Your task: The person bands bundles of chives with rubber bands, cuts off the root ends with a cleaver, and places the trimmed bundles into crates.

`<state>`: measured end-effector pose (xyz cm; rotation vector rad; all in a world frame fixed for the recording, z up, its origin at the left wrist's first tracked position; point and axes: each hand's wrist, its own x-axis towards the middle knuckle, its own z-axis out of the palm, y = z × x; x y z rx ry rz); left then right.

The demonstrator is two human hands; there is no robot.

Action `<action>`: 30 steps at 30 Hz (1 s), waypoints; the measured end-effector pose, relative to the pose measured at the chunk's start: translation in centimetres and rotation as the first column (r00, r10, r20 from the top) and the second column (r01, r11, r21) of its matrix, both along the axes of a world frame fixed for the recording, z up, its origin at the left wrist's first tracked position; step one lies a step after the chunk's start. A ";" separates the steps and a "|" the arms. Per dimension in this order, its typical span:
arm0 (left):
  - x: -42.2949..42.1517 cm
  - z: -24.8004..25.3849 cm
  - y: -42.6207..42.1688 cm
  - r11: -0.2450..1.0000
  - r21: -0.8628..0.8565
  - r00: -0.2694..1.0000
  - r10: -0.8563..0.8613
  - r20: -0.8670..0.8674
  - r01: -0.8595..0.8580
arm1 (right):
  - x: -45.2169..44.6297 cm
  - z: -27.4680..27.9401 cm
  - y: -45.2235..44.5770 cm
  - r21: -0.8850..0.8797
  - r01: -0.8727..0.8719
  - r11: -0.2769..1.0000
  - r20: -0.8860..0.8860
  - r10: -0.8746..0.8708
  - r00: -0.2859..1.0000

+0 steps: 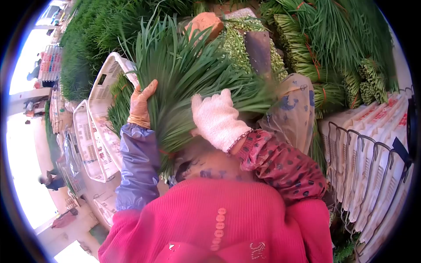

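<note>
A large bunch of garlic chives (173, 74) lies across my lap, its long green leaves fanned up and to the right. A red band shows near its lower stems. My left hand (142, 105), in a tan rubber glove, grips the bunch's left side, thumb up and other fingers hidden by leaves. My right hand (221, 118), in a white knit glove, is closed over leaves at the middle right, its fingers bent and partly hidden. Beyond it, a dark flat metal blade (258, 55) rests on a board strewn with cut stem bits (234, 41).
An orange-brown stone or brick (205, 25) sits beyond the bunch. White plastic crates (112, 144) stand at left, one holding chives. Banded chive bundles (302, 48) are piled at upper right. White printed bags (359, 162) hang on a wire rack at right.
</note>
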<state>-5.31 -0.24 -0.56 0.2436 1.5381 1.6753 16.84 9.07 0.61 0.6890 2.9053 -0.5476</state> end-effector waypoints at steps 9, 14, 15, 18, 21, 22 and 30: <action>-0.2 -0.4 0.5 0.997 -0.003 0.997 -0.075 0.023 0.075 | 1.8 -1.9 -2.3 0.074 0.076 0.994 -0.111 -0.068 0.992; -0.3 -1.0 0.2 0.995 -0.082 0.999 -0.054 0.009 0.054 | 2.8 -0.2 -0.7 -0.028 0.086 0.996 -0.296 -0.091 0.951; 1.6 0.7 0.8 0.997 -0.029 0.992 -0.066 0.106 0.069 | 3.0 0.5 -0.4 0.037 0.108 0.994 -0.329 -0.090 0.940; 0.8 0.3 0.6 0.974 -0.047 0.973 -0.218 0.073 0.222 | 2.1 2.4 0.2 0.213 0.044 0.976 -0.384 0.042 0.922; 0.6 0.1 0.8 0.838 -0.029 0.833 -0.545 -0.093 0.545 | 0.1 3.7 1.1 0.327 -0.144 0.934 -0.453 0.288 0.844; 0.2 -0.6 0.5 0.798 0.070 0.800 -0.590 -0.113 0.598 | -0.7 2.7 1.4 0.368 -0.140 0.919 -0.378 0.286 0.880; 0.3 7.7 -4.7 0.789 -0.554 0.386 -0.613 -0.689 0.265 | -0.1 -0.1 1.5 -0.066 -0.087 0.994 -0.228 0.069 0.971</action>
